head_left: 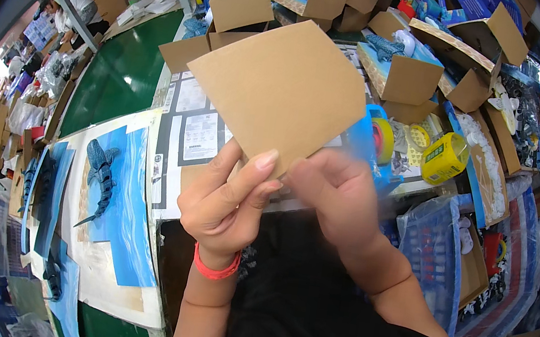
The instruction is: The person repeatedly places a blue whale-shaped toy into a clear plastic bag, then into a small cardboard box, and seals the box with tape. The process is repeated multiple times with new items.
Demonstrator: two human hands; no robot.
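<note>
My left hand [228, 200], with a red band at its wrist, pinches the lower corner of a plain brown cardboard piece [287, 92] between thumb and fingers. The cardboard is tilted up over the table and hides part of it. Close to that same corner is my right hand [341, 195], blurred, its fingers curled and thumb against the cardboard's lower edge. Whatever may be in its fingers is hidden. Just beyond the right hand stands a blue tape dispenser [388, 177] with a yellow tape roll [381, 141].
A yellow cylinder [445, 159] lies right of the dispenser. Open cardboard boxes [414, 82] with blue toy sea creatures [387, 46] crowd the far right. At left, another blue toy [102, 174] rests on blue printed sheets [134, 219]. A plastic-lined crate [432, 258] stands lower right.
</note>
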